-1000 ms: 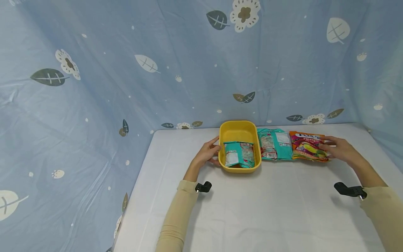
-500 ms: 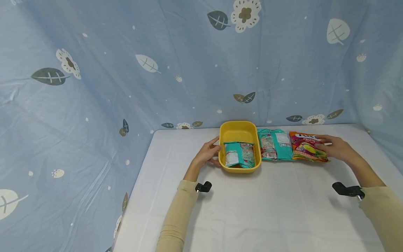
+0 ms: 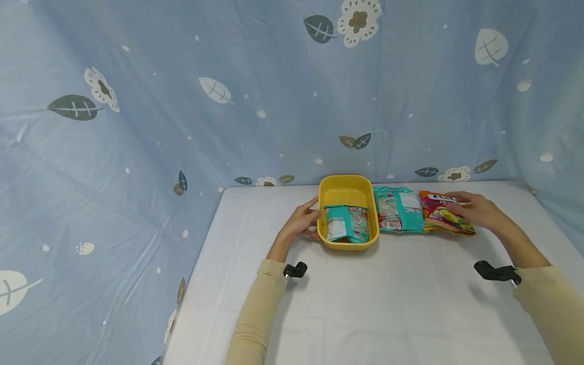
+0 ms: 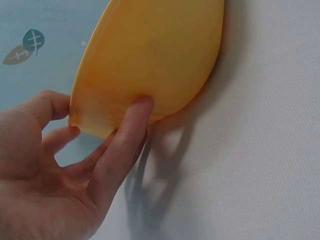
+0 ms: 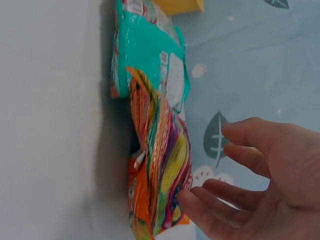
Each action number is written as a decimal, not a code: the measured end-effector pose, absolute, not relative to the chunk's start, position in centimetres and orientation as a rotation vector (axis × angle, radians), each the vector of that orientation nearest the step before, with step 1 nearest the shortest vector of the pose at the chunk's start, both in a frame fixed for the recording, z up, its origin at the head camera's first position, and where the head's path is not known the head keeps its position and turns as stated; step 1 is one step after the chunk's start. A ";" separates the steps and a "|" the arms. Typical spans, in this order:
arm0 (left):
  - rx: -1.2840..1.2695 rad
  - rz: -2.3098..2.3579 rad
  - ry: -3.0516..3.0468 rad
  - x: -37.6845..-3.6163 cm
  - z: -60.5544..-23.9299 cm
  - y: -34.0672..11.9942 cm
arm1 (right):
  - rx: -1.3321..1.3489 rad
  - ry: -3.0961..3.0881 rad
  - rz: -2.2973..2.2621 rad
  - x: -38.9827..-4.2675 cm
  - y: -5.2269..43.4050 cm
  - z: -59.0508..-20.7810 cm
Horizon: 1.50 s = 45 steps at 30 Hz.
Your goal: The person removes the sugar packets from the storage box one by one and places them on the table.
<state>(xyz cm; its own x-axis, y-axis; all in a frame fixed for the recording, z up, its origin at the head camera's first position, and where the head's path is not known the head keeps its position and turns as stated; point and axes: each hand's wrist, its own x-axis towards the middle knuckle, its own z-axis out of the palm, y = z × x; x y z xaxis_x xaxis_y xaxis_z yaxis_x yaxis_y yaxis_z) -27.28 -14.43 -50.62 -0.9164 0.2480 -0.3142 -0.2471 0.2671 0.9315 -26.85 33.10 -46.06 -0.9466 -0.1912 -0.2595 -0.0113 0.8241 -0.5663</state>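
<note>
In the head view a yellow plastic tub [image 3: 345, 191] stands on the white-covered table, a teal packet [image 3: 335, 226] lying in its near half. My left hand [image 3: 298, 222] holds the tub's left side; the left wrist view has the thumb [image 4: 135, 120] against the outer wall and other fingers at the rim. A second teal packet [image 3: 412, 219] lies right of the tub. Beside that is an orange-and-purple Fox's Fruits candy bag [image 3: 440, 219]. My right hand [image 3: 481, 209] is over its right part, fingers apart and loosely bent. One fingertip is close to the bag; contact is unclear.
A blue curtain [image 3: 283, 101] with leaf and flower prints hangs behind the table and along its left side. The white tabletop [image 3: 378, 304] spreads in front of the tub and packets. Black camera mounts [image 3: 497, 272] sit on both wrists.
My right hand has moved left, further over the candy bag. The left hand, tub and packets have stayed in place.
</note>
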 end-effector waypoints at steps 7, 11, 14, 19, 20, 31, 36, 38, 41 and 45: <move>-0.012 1.677 2.154 -27.4 -50.6 -14.4 | -0.243 2.719 -0.851 -26.9 31.4 -45.4; -0.018 1.677 2.153 -27.4 -50.6 -14.4 | -0.261 2.712 -0.839 -26.8 30.3 -44.9; -0.016 1.682 2.142 -27.3 -50.5 -14.4 | -0.270 2.722 -0.819 -26.9 29.6 -44.7; -0.017 1.689 2.128 -27.3 -50.6 -14.5 | -0.290 2.717 -0.831 -27.0 28.3 -44.6; -0.017 1.689 2.128 -27.3 -50.6 -14.5 | -0.299 2.709 -0.851 -27.0 28.1 -44.5; -0.024 1.699 2.116 -27.3 -50.6 -14.4 | -0.403 2.717 -0.896 -26.8 26.3 -44.4; -0.030 1.697 2.117 -27.3 -50.6 -14.4 | -0.405 2.701 -0.899 -26.7 25.5 -44.2; -0.028 1.697 2.117 -27.3 -50.6 -14.4 | -0.390 2.695 -0.888 -26.6 25.1 -44.1; -0.024 1.700 2.114 -27.3 -50.6 -14.4 | -0.377 2.675 -0.885 -26.6 24.5 -43.9; -0.019 1.700 2.114 -27.3 -50.7 -14.5 | -0.409 2.651 -0.926 -26.7 24.0 -44.2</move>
<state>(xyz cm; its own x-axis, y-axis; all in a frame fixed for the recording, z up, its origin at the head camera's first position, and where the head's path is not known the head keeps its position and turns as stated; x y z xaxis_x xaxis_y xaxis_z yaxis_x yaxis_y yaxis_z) -27.29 -14.46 -50.70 -0.9093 0.2502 -0.3325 -0.2712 0.2498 0.9296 -26.72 24.05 -44.23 -0.9135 -0.3607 -0.1881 -0.1652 0.7515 -0.6387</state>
